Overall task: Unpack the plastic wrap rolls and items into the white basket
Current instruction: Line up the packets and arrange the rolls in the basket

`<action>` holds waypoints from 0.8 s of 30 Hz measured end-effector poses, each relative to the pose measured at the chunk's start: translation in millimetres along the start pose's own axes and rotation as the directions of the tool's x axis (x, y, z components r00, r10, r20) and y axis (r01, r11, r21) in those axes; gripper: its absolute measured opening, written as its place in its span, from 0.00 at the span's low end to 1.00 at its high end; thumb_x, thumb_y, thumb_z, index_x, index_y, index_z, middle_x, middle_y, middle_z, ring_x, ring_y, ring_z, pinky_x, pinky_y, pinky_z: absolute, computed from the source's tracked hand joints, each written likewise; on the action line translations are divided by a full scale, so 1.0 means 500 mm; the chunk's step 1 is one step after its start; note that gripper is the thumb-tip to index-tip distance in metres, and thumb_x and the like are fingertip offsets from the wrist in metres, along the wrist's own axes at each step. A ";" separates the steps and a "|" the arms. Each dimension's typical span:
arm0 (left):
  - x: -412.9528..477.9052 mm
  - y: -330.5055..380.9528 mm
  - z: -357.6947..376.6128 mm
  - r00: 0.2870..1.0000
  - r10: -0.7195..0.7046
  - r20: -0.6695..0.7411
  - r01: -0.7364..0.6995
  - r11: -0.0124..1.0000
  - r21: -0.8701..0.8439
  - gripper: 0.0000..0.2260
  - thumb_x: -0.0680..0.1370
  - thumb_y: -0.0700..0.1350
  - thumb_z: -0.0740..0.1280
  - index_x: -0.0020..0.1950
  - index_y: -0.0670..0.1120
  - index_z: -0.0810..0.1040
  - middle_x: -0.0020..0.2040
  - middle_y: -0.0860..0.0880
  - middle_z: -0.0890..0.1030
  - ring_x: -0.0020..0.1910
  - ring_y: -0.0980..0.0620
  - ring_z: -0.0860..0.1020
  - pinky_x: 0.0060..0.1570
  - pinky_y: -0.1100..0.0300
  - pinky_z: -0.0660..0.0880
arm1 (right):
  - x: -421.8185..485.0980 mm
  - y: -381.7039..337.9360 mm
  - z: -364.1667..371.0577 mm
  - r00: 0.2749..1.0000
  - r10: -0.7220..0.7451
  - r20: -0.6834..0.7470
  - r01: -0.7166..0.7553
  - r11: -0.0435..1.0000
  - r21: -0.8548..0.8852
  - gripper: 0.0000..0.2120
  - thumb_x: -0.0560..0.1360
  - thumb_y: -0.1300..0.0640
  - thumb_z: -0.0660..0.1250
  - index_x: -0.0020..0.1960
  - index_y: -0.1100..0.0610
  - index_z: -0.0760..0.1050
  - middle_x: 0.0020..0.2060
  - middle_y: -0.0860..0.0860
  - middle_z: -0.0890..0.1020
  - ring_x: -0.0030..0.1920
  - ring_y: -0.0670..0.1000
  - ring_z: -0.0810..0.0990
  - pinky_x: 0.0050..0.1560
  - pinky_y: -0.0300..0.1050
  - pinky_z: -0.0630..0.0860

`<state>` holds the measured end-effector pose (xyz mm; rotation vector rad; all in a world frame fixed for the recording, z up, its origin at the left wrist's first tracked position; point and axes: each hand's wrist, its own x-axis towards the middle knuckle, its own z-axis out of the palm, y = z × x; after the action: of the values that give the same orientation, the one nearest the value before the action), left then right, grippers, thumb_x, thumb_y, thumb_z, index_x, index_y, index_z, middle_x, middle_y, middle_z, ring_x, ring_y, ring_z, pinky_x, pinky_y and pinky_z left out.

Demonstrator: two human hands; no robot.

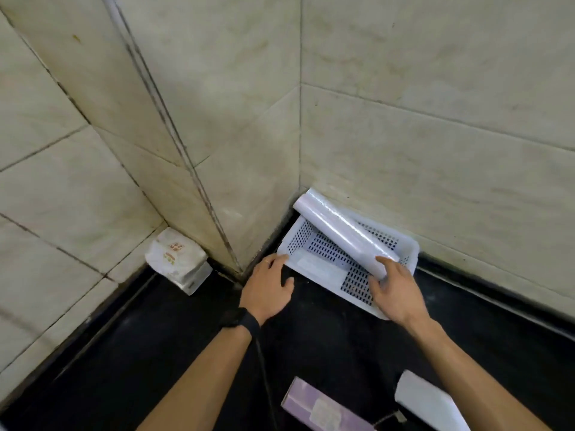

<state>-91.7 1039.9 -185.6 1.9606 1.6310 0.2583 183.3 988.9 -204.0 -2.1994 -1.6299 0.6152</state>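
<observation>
A white perforated basket (pixel 323 265) stands on the black counter in the corner against the tiled wall. A roll of plastic wrap (pixel 339 230) lies slanted in it, its far end propped on the basket's back rim. My right hand (pixel 393 290) grips the near end of that roll. My left hand (pixel 269 286), with a ring and a black wristband, rests with straight fingers on the basket's left front corner. A second white roll (pixel 426 399) and a purple box (pixel 320 409) lie on the counter near the bottom edge.
A white printed packet (pixel 175 259) leans in the left wall corner. Tiled walls close in behind and to the left of the basket. A thin dark cable (pixel 264 374) runs down the black counter between my arms.
</observation>
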 end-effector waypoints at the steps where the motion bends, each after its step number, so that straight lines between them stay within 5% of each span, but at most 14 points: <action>1: 0.025 0.017 0.006 1.000 -0.003 0.004 0.003 1.000 -0.020 0.26 0.81 0.51 0.62 0.78 0.50 0.61 0.77 0.47 0.62 0.74 0.48 0.63 0.72 0.50 0.64 | 0.028 0.019 -0.007 1.000 0.006 0.007 -0.006 1.000 -0.020 0.25 0.79 0.51 0.64 0.74 0.56 0.66 0.68 0.58 0.75 0.67 0.60 0.72 0.61 0.54 0.74; 9: 0.188 0.101 0.026 0.996 -0.082 0.024 0.085 0.983 -0.165 0.24 0.79 0.49 0.67 0.73 0.48 0.66 0.69 0.44 0.71 0.67 0.45 0.70 0.60 0.56 0.69 | 0.181 0.093 -0.012 0.985 -0.015 0.170 0.039 0.989 -0.139 0.23 0.79 0.60 0.62 0.73 0.57 0.65 0.67 0.57 0.73 0.64 0.59 0.73 0.58 0.55 0.77; 14: 0.254 0.118 0.014 0.987 -0.154 0.039 0.159 0.966 -0.202 0.31 0.77 0.52 0.68 0.78 0.49 0.61 0.74 0.46 0.68 0.70 0.44 0.69 0.69 0.48 0.68 | 0.220 0.093 0.001 0.970 -0.017 0.241 0.082 0.961 -0.263 0.23 0.76 0.66 0.64 0.69 0.59 0.65 0.65 0.58 0.73 0.61 0.58 0.75 0.57 0.51 0.76; 24: 0.346 0.127 0.010 0.976 -0.218 0.016 0.213 0.932 -0.295 0.37 0.79 0.51 0.68 0.80 0.45 0.50 0.77 0.42 0.62 0.72 0.41 0.67 0.69 0.47 0.68 | 0.240 0.098 0.042 0.966 -0.001 0.258 0.131 0.864 -0.486 0.26 0.78 0.59 0.59 0.74 0.61 0.58 0.65 0.62 0.74 0.63 0.63 0.71 0.65 0.56 0.66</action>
<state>4.9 1196.6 -191.2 1.5478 1.6931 0.4081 242.0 1089.9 -263.9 -2.4800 -2.1955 0.5055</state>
